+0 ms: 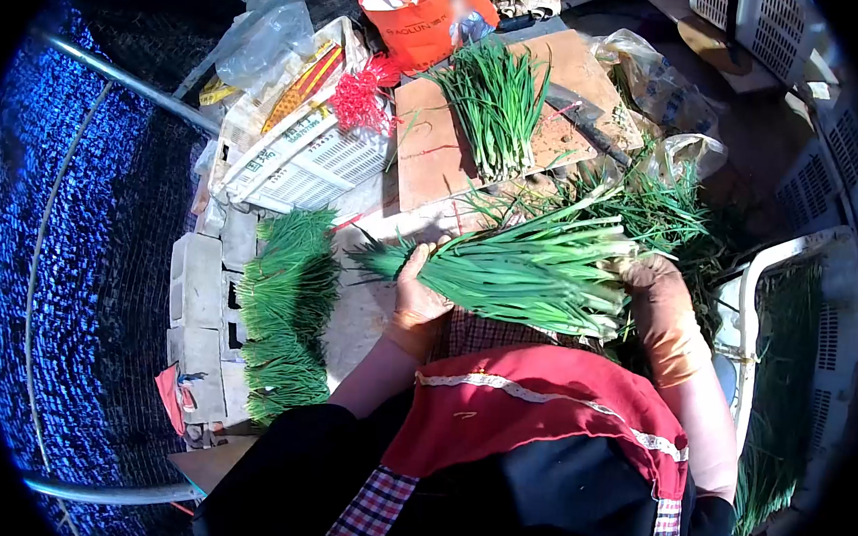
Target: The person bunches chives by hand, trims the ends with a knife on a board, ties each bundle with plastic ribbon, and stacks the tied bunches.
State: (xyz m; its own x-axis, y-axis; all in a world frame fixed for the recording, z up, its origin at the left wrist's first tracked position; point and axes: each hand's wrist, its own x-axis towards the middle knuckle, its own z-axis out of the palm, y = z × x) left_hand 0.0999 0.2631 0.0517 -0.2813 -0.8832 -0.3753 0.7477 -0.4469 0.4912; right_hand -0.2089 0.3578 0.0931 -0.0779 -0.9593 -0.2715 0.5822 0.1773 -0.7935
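A large bunch of garlic chives (522, 274) lies across both hands in front of the red apron, leaf tips to the left and pale stalk ends to the right. My left hand (419, 295) is closed round the leaf end, thumb on top. At the stalk end, my right hand (652, 291), in a soiled orange-brown glove, grips the bunch; its fingers are partly hidden. Beyond them, a smaller bunch of chives (498, 110) rests on a brown board (420, 169). Beside it on the board is a dark-bladed knife (595, 131).
Several chive bundles (288, 318) stand in a row at the left beside concrete blocks (197, 283). A white crate (307, 167) holds red twine (363, 97). Behind the board stands an orange bag (424, 22). Loose leaves (663, 209) and a white metal frame (752, 288) are at the right.
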